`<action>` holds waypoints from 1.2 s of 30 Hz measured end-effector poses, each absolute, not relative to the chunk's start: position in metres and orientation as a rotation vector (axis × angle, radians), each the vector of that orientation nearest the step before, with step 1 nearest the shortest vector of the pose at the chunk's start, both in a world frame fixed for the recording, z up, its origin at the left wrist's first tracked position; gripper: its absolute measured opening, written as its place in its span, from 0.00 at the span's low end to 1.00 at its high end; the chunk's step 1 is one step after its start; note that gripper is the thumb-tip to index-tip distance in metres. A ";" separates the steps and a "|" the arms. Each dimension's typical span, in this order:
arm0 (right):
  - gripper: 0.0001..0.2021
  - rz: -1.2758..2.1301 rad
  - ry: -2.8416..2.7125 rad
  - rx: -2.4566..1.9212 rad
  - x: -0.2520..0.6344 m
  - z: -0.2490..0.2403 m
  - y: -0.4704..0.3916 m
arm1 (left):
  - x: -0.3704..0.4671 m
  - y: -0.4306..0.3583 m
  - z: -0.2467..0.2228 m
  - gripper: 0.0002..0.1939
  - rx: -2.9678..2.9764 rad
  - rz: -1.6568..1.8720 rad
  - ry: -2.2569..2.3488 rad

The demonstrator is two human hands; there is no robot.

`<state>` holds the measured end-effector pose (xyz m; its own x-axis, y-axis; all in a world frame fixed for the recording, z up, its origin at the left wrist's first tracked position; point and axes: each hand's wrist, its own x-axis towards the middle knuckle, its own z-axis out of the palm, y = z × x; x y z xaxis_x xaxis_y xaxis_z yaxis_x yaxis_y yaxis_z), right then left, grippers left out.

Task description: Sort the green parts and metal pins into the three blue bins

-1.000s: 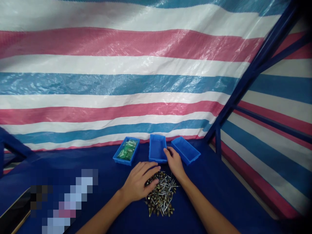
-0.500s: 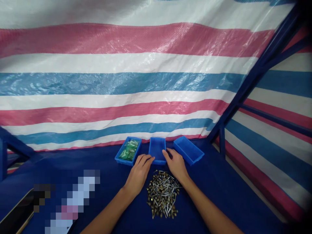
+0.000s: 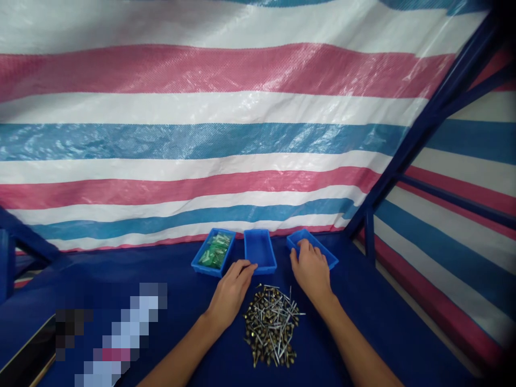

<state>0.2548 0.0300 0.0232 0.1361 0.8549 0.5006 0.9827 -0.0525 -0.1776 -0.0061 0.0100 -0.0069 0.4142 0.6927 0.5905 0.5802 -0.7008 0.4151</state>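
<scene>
My left hand (image 3: 230,293) has its fingers together at the near edge of the middle blue tray (image 3: 260,248), thumb side toward the corner. That tray holds nothing I can see. Over the near-left side of the right blue tray (image 3: 328,258), which sits at an angle, is my right hand (image 3: 312,269), thumb and fingers apart; it covers part of the tray. Between my forearms lies a pile of small metal pieces (image 3: 274,325) with thin silver shanks and brass-coloured heads.
A left blue tray (image 3: 194,265) contains green and clear small pieces. A dark flat object with a gold edge (image 3: 30,349) and a blurred-out pale strip (image 3: 124,333) lie at left on the dark blue table (image 3: 169,274). Striped sheeting (image 3: 201,140) and a blue frame bar (image 3: 403,156) stand behind.
My right hand has left the near-right edge of the middle tray and moved right to the right tray. The middle tray has turned slightly. My left hand stays at its edge.
</scene>
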 end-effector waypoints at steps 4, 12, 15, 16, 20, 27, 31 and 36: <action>0.14 -0.094 -1.826 -1.745 0.248 0.022 0.031 | -0.005 0.010 -0.004 0.18 2.509 1.172 1.135; 0.21 0.430 -1.646 -1.344 0.239 0.022 0.024 | -0.004 0.009 -0.002 0.18 2.490 1.168 1.152; 0.23 0.506 -1.606 -1.295 0.236 0.022 0.022 | -0.003 0.009 -0.003 0.17 2.480 1.151 1.119; 0.24 0.510 -1.603 -1.283 0.235 0.021 0.022 | -0.003 0.009 -0.002 0.17 2.476 1.140 1.107; 0.23 0.496 -1.618 -1.245 0.233 0.019 0.024 | -0.003 0.007 0.000 0.17 2.456 1.117 1.097; 0.21 0.474 -1.631 -1.174 0.230 0.015 0.024 | -0.005 0.008 -0.003 0.18 2.482 1.115 1.121; 0.21 0.387 -1.659 -1.180 0.232 0.012 0.025 | -0.007 0.007 -0.003 0.20 2.537 1.109 1.105; 0.20 0.192 -1.682 -1.194 0.237 0.007 0.027 | -0.024 0.011 0.026 0.21 2.654 1.194 1.375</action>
